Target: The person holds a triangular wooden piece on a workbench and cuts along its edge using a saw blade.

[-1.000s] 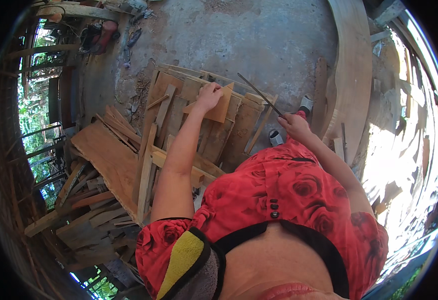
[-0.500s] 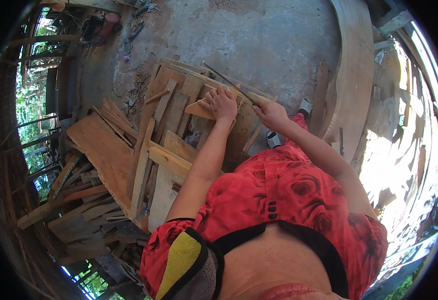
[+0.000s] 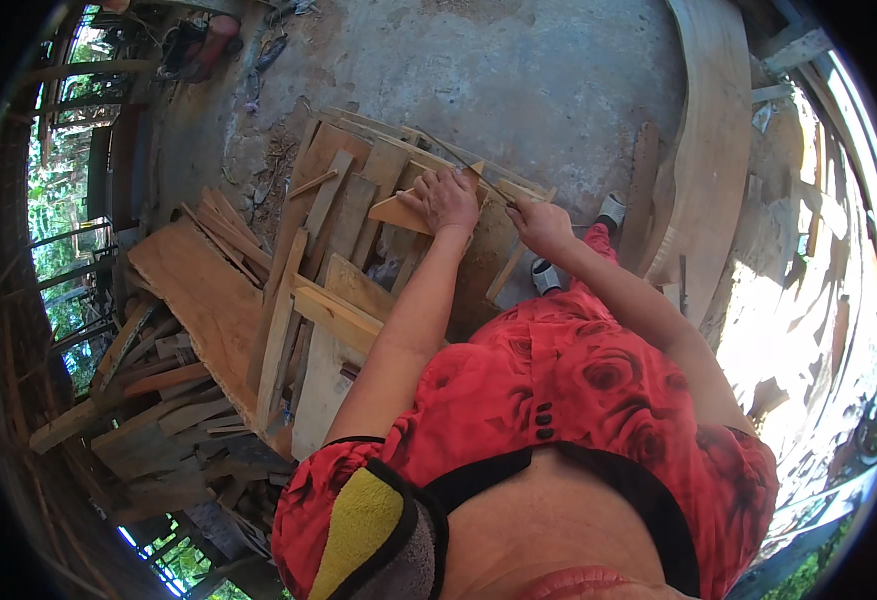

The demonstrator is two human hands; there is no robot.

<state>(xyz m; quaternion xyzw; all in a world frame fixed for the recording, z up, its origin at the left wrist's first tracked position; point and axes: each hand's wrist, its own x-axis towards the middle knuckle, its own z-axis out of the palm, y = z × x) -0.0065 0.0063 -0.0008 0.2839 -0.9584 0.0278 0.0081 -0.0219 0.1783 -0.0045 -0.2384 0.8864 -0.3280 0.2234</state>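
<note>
Left hand (image 3: 449,198): laid flat on the offcut, fingers curled over its far edge, pressing it down.
Right hand (image 3: 539,222): fingers closed around a thin stick (image 3: 459,165) that runs far-left across the pile; grip detail is too small to be told.
Offcut (image 3: 399,212): pale wedge-shaped wood piece, on top of the plank pile, mid-scene, just left of the left hand.
Handling: judged light, stiff and dry; rough sawn edges, so splinters are likely. It is not slippery and not fragile, though the thin tip may chip.
Hold: best taken at the wide end under the palm, clear of the pointed left tip.
Pile (image 3: 344,250): loose planks and slats stacked unevenly on the concrete floor (image 3: 559,80); the base is judged unsteady, so shifting under pressure is possible.
Left: wide board (image 3: 209,300) lying flat, with more scrap slats near the left edge.
Right: large curved timber (image 3: 709,170), well apart from both hands.
In the way: a slat (image 3: 507,272) lying just near of the hands, and a foot in a grey shoe (image 3: 547,275) beside the pile's right edge.
</note>
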